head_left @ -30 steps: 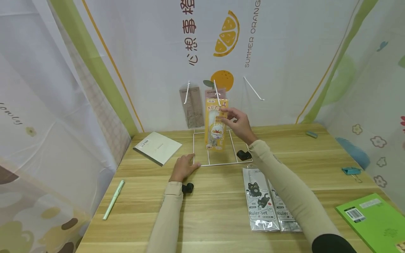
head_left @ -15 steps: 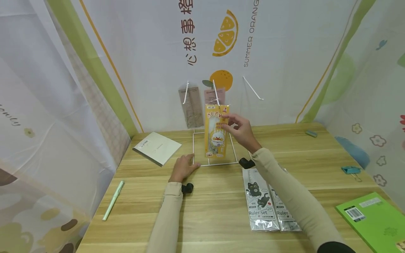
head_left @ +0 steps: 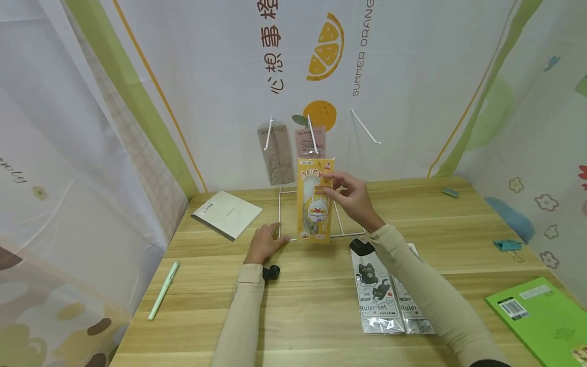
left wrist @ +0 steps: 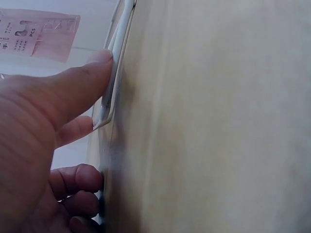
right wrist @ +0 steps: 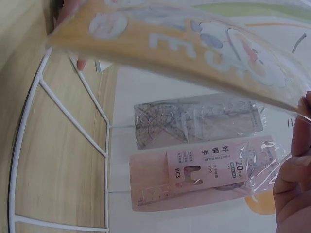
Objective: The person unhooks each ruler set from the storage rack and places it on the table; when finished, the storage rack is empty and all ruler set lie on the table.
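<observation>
Above the tabletop (head_left: pixel 312 295), the right hand (head_left: pixel 354 196) pinches a yellow packet (head_left: pixel 311 203).

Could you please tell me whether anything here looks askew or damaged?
Slightly: the grey packet at the left hook hangs askew, its lower end slanting right, while the pink packet beside it hangs nearly straight. The yellow packet in the right hand shows no obvious damage.
</observation>
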Demonstrator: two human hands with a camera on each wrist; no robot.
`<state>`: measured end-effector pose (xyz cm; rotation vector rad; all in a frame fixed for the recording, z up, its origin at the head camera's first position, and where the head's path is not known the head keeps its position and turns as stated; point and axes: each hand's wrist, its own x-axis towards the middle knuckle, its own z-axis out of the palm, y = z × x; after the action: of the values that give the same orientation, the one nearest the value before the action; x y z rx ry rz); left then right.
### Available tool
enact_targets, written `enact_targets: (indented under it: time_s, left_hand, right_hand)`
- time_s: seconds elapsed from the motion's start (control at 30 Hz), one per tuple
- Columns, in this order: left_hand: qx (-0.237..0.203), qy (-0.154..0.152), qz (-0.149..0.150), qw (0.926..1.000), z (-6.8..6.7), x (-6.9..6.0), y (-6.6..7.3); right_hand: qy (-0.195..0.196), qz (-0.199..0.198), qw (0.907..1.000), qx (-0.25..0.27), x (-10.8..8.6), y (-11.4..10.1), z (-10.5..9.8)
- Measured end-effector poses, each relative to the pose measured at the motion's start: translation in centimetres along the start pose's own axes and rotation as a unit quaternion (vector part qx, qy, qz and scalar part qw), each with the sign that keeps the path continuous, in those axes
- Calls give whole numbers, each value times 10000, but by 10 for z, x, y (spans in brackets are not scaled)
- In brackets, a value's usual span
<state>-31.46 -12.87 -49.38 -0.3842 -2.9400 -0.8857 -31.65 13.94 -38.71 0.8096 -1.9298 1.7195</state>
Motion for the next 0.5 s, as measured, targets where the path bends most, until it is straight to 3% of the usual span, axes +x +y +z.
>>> enact_targets:
  time_s: [0.5]
  left_hand:
    - [-48, -44, -70, 10000, -1, -1, 1]
  right_hand:
    - [-19, -297, 9995, 49, -7, -20, -2]
